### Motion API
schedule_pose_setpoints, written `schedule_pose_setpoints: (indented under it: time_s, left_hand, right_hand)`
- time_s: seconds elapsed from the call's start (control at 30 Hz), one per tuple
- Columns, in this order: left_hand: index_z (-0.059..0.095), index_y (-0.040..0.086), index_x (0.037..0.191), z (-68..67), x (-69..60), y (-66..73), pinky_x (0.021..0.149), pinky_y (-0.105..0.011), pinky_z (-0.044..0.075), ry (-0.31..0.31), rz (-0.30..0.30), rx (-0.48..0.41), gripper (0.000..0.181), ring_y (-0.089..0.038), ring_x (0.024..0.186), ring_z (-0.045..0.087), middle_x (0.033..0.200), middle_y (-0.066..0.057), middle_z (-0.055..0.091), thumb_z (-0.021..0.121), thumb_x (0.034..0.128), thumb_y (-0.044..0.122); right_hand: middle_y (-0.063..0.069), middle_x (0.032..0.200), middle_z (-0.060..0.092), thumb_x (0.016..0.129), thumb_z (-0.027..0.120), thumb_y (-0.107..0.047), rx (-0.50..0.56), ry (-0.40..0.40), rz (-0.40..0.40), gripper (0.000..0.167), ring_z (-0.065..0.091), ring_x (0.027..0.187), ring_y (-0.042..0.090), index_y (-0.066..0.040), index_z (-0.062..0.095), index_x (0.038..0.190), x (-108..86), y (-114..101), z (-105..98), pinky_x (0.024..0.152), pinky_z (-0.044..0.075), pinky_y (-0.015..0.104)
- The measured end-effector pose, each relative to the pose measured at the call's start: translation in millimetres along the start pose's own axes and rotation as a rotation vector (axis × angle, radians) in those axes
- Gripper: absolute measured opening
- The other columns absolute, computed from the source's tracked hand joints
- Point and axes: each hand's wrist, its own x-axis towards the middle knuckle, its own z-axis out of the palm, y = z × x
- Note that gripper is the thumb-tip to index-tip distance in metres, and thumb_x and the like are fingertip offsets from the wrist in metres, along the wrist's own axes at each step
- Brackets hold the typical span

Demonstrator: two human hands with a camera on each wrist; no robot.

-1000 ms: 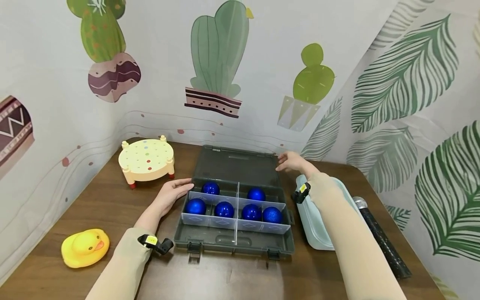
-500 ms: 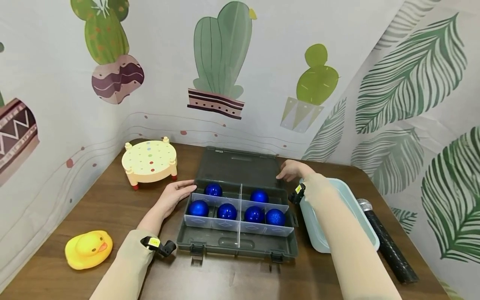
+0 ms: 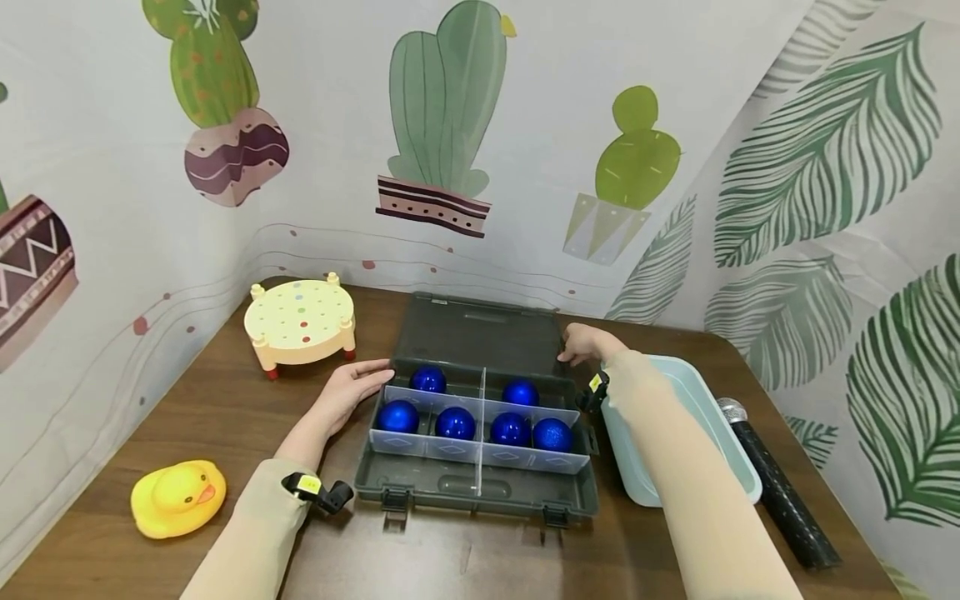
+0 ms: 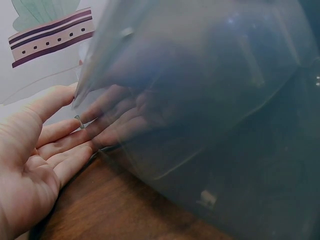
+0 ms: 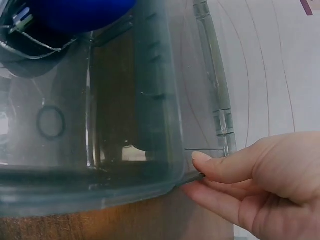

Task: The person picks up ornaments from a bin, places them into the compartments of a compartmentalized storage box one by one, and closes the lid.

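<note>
A dark translucent compartment box [image 3: 408,478] stands on the table with its lid [image 3: 480,335] folded back towards the wall. Shiny blue baubles [image 3: 455,423] lie in its middle and rear compartments; a string loop shows on one bauble [image 5: 80,12] in the right wrist view. At the box's left rear side rests my left hand [image 3: 343,398], thumb and fairly straight fingers touching the wall. My right hand [image 3: 588,343] pinches the lid's right edge near the hinge between thumb and fingers. Clear dividers split the box, and two latches hang at its front.
A pale blue tray [image 3: 705,400] sits right of the box, partly under my right forearm. Beyond it lies a black microphone [image 3: 783,492]. A yellow rubber duck [image 3: 178,500] is at the left front, a small cream round stool [image 3: 300,321] at the left back. A patterned cloth hangs behind.
My right hand has come down and closer to the lid's right edge, and now pinches it. The left hand stays at the box's side. The head view has shifted slightly.
</note>
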Motion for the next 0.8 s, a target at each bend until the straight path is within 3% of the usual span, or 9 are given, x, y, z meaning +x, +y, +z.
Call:
schedule_pose_setpoints:
  time_s: [0.13, 0.2, 0.27, 0.43, 0.67, 0.7, 0.73, 0.8]
  left_hand:
    - [0.043, -0.005, 0.144, 0.2, -0.5, -0.5, 0.107, -0.029, 0.042, 0.005, -0.004, 0.001, 0.058, -0.02, 0.129, 0.051, 0.15, -0.022, 0.042, 0.063, 0.0965, 0.024]
    - [0.043, -0.005, 0.144, 0.1, -0.4, -1.1, 0.107, -0.028, 0.043, 0.004, -0.003, 0.004, 0.059, -0.019, 0.128, 0.052, 0.15, -0.023, 0.042, 0.063, 0.0965, 0.024]
    - [0.042, -0.005, 0.144, -0.1, -0.4, -1.5, 0.106, -0.026, 0.045, 0.003, 0.0, 0.006, 0.06, -0.017, 0.126, 0.053, 0.15, -0.023, 0.042, 0.063, 0.0965, 0.024]
    - [0.042, -0.006, 0.144, -0.8, -0.2, -2.3, 0.104, -0.023, 0.046, 0.004, 0.005, -0.002, 0.058, -0.015, 0.125, 0.052, 0.15, -0.023, 0.041, 0.062, 0.0966, 0.022]
    - [0.042, -0.005, 0.144, -0.4, 0.6, -0.5, 0.105, -0.025, 0.045, 0.0, 0.007, 0.004, 0.061, -0.014, 0.124, 0.053, 0.15, -0.023, 0.041, 0.064, 0.096, 0.025]
    - [0.042, -0.005, 0.144, -0.3, 0.5, -0.2, 0.106, -0.026, 0.045, 0.001, 0.007, 0.004, 0.061, -0.015, 0.125, 0.053, 0.15, -0.023, 0.041, 0.064, 0.096, 0.025]
    - [0.042, -0.005, 0.144, -0.3, 0.4, -0.2, 0.106, -0.026, 0.045, 0.001, 0.005, 0.008, 0.06, -0.015, 0.125, 0.053, 0.15, -0.022, 0.041, 0.063, 0.0961, 0.025]
    - [0.042, -0.005, 0.144, -0.2, 0.5, -0.4, 0.106, -0.026, 0.044, 0.002, 0.002, 0.011, 0.06, -0.016, 0.126, 0.052, 0.15, -0.022, 0.042, 0.063, 0.0963, 0.024]
  right_hand:
    - [0.041, 0.132, 0.041, 0.067, 0.09, -0.011, 0.035, 0.025, -0.056, 0.092, 0.069, 0.078, 0.022, 0.023, 0.035, 0.132, 18.9, 18, -2, 0.063, 0.062, 0.031]
    - [0.041, 0.126, 0.043, 0.067, 0.089, -0.008, 0.008, 0.043, -0.063, 0.086, 0.069, 0.076, 0.023, 0.024, 0.037, 0.128, 24.6, 21, -1, 0.062, 0.062, 0.033]
    - [0.041, 0.13, 0.041, 0.074, 0.082, -0.003, -0.037, 0.063, -0.033, 0.077, 0.069, 0.084, 0.029, 0.023, 0.036, 0.131, 18.3, 12, 1, 0.068, 0.062, 0.036]
    - [0.036, 0.147, 0.031, 0.083, 0.073, 0.002, -0.056, 0.078, 0.01, 0.077, 0.067, 0.099, 0.033, 0.02, 0.026, 0.141, -31.8, -37, 10, 0.081, 0.061, 0.038]
    - [0.043, 0.138, 0.036, 0.078, 0.074, 0.005, -0.051, 0.159, -0.056, 0.074, 0.07, 0.082, 0.03, 0.027, 0.03, 0.133, -69.3, -66, 18, 0.068, 0.062, 0.036]
    - [0.043, 0.137, 0.037, 0.079, 0.074, 0.004, -0.069, 0.172, -0.056, 0.073, 0.07, 0.081, 0.03, 0.026, 0.031, 0.133, -72.5, -70, 18, 0.067, 0.062, 0.036]
    - [0.04, 0.139, 0.038, 0.08, 0.072, 0.004, -0.081, 0.178, -0.048, 0.07, 0.071, 0.084, 0.03, 0.024, 0.033, 0.135, -88.4, -83, 22, 0.071, 0.062, 0.035]
    - [0.039, 0.137, 0.042, 0.08, 0.074, 0.002, -0.08, 0.19, -0.079, 0.071, 0.071, 0.083, 0.029, 0.024, 0.034, 0.135, -91.6, -83, 20, 0.069, 0.062, 0.035]
